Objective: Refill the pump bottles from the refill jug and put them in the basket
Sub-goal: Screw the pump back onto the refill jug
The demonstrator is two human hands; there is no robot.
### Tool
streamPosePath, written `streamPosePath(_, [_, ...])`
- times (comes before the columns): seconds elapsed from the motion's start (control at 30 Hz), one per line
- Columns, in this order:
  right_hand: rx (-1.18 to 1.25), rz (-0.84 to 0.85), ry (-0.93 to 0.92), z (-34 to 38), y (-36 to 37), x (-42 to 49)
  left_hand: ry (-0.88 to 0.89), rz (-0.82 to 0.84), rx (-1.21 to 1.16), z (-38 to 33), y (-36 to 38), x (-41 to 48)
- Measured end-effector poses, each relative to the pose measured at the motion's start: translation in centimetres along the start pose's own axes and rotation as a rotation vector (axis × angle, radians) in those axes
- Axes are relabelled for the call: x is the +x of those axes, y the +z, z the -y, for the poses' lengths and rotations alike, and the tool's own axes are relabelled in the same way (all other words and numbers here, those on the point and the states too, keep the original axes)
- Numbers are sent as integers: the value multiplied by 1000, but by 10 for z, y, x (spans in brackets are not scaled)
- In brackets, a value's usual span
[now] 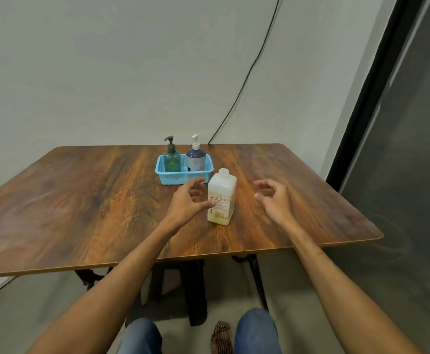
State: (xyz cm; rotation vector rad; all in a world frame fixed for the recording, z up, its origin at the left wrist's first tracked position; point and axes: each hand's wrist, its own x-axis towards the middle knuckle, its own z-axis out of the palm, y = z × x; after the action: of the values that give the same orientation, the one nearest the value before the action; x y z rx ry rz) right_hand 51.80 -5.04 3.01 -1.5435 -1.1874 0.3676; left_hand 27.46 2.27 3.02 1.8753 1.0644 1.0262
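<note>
A translucent white refill jug (221,198) stands upright on the wooden table (81,200), with a little yellowish liquid at its bottom and its cap on. Behind it a light blue basket (173,178) holds a green pump bottle (171,158) and a purple pump bottle (195,158), both upright. My left hand (187,201) hovers just left of the jug, fingers loosely spread, thumb close to its label. To the right of the jug, my right hand (272,198) hangs a short gap away with its fingers relaxed. Neither hand holds anything.
The table's right edge (356,200) runs close to a dark glass panel (400,149). A black cable (247,72) hangs down the wall behind the table. Below the front edge are the table's black legs, my knees and a checked cloth (221,335).
</note>
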Motion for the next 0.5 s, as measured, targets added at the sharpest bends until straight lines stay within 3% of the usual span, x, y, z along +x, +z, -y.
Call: streamPosePath(0.5, [-376, -137, 29, -56, -20, -19, -11, 75, -58, 5, 38, 9])
